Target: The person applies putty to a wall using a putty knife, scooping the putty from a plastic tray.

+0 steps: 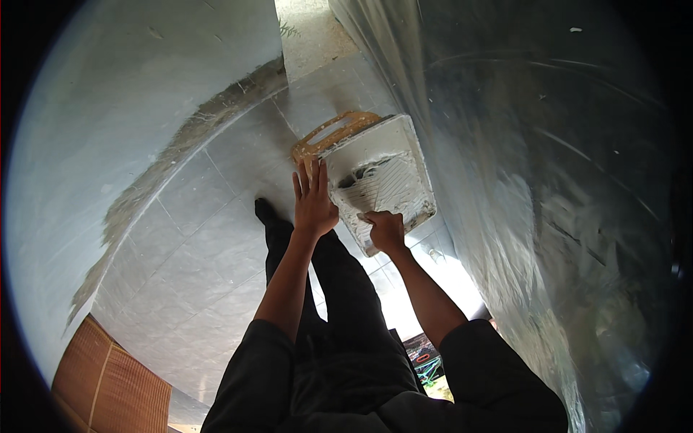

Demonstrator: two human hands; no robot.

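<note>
Tiled floor (209, 238) lies below the left hand (315, 209), fingers outstretched, a smeared tray (386, 139) just right of it; the right hand (388, 231) curls over that tray, grip unclear.

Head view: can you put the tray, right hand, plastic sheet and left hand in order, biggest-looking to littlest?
1. Plastic sheet
2. Tray
3. Left hand
4. Right hand

Head view: wide fisheye, worn above left hand (315, 211) and right hand (388, 231), facing steeply down past both to floor (209, 242), moderately near
</note>
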